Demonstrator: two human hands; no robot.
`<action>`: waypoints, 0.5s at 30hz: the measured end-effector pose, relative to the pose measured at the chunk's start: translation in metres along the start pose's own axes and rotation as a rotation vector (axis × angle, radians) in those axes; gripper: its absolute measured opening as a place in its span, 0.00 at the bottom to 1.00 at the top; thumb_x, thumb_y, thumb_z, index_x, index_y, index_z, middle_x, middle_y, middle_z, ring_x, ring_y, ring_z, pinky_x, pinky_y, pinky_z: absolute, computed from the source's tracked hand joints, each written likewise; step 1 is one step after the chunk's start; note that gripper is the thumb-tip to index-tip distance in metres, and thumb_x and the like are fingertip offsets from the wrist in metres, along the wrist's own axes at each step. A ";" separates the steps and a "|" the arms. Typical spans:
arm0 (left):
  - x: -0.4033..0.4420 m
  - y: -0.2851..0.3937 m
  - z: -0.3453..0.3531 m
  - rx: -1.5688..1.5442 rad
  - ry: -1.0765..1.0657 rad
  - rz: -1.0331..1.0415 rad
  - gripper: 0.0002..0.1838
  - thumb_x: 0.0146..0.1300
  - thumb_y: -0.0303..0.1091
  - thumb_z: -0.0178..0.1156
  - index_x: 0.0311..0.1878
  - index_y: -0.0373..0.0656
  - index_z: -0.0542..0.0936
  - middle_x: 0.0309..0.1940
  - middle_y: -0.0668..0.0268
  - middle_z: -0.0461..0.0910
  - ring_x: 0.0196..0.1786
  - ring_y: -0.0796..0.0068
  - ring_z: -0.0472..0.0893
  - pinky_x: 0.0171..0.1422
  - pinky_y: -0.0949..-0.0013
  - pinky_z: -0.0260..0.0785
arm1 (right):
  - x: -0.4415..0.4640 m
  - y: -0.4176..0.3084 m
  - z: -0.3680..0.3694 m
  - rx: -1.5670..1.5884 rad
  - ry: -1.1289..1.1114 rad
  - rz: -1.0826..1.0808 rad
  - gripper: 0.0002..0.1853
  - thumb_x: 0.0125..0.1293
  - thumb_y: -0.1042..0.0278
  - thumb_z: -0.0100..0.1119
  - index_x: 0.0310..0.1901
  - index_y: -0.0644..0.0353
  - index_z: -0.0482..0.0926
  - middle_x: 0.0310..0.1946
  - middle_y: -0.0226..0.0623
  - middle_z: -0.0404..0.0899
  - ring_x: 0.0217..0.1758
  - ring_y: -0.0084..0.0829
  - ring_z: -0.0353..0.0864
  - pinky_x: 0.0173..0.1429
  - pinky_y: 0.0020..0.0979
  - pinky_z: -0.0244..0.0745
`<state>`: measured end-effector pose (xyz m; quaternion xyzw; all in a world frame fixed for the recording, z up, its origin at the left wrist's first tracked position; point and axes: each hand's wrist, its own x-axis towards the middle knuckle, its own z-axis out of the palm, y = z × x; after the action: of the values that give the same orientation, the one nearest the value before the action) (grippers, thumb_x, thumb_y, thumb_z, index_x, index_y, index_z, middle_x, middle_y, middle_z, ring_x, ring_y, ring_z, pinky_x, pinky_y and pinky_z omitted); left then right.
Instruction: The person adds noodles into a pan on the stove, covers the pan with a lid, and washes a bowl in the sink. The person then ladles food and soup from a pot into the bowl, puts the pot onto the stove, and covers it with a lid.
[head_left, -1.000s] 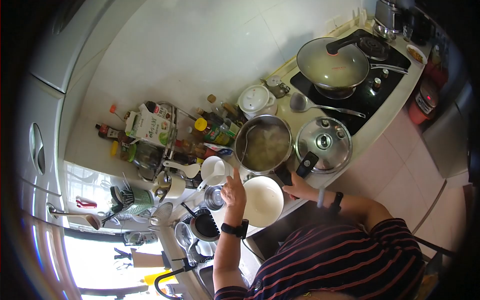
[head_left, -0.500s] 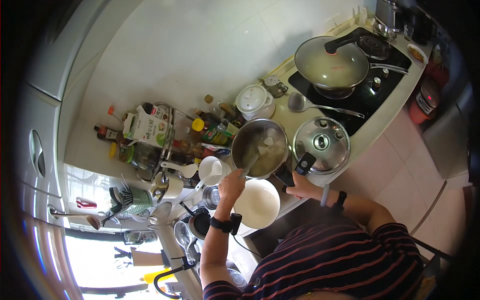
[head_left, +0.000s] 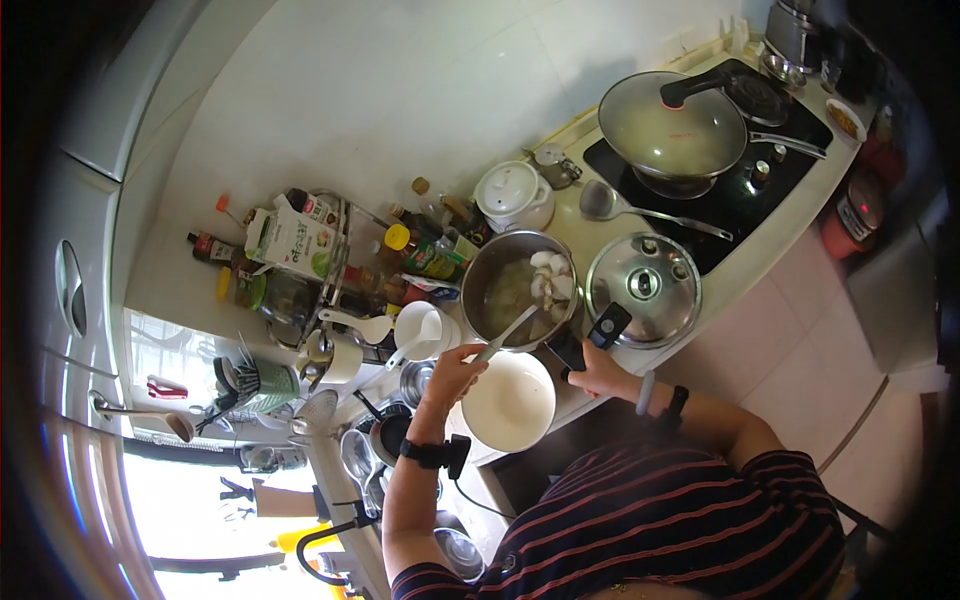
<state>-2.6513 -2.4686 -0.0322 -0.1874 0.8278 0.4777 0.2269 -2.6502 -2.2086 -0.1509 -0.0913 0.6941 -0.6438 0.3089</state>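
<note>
"Looking into the steel pot [head_left: 478,282], what can you make out?"

"Cloudy liquid [head_left: 506,296], with pale pieces [head_left: 556,277] gathered toward the side nearer the steel lid [head_left: 655,262]. The pot is open, on the counter between the lid and the bottles [head_left: 425,262]."

"And the hands?"

"The left hand [head_left: 453,377] has its fingers pinched around the stem of a long utensil [head_left: 510,332], which slants over the rim and in among the pieces. I can't make out the shape of its far end. The right hand [head_left: 599,372] is curled around the end of the black pot handle [head_left: 567,352], near the lid's own handle [head_left: 608,326]."

"Anything in the cream bowl [head_left: 508,402]?"

"Only its smooth pale inside shows. It's just beside the pot, on the wearer's side, below the utensil's stem."

"What about the wok [head_left: 674,186]?"

"It's on the black cooktop [head_left: 725,220] under a glass lid [head_left: 672,125]. Something yellowish shows through, too hazy to name."

"And the other containers?"

"The white lidded pot [head_left: 508,192] is closed, so its contents are hidden. A small dish [head_left: 846,121] past the cooktop holds orange-brown food, and the green basket [head_left: 275,386] holds dark-handled utensils."
</note>
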 end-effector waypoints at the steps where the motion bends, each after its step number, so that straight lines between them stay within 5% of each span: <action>1: -0.004 0.001 0.000 -0.020 -0.007 -0.001 0.23 0.52 0.30 0.61 0.54 0.41 0.76 0.15 0.73 0.70 0.13 0.87 0.63 0.15 0.80 0.51 | 0.000 0.000 0.000 0.003 0.004 0.002 0.26 0.52 0.70 0.56 0.48 0.73 0.56 0.16 0.39 0.71 0.12 0.28 0.71 0.14 0.30 0.68; 15: -0.038 -0.013 -0.032 -0.101 0.056 0.016 0.23 0.54 0.27 0.60 0.56 0.36 0.74 0.14 0.77 0.66 0.12 0.90 0.59 0.14 0.81 0.47 | 0.001 0.007 0.003 0.059 0.010 -0.019 0.25 0.52 0.71 0.56 0.49 0.69 0.58 0.18 0.37 0.70 0.12 0.27 0.71 0.14 0.29 0.67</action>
<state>-2.6190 -2.4995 -0.0063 -0.2054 0.8100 0.5153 0.1903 -2.6479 -2.2108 -0.1575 -0.0852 0.6754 -0.6674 0.3019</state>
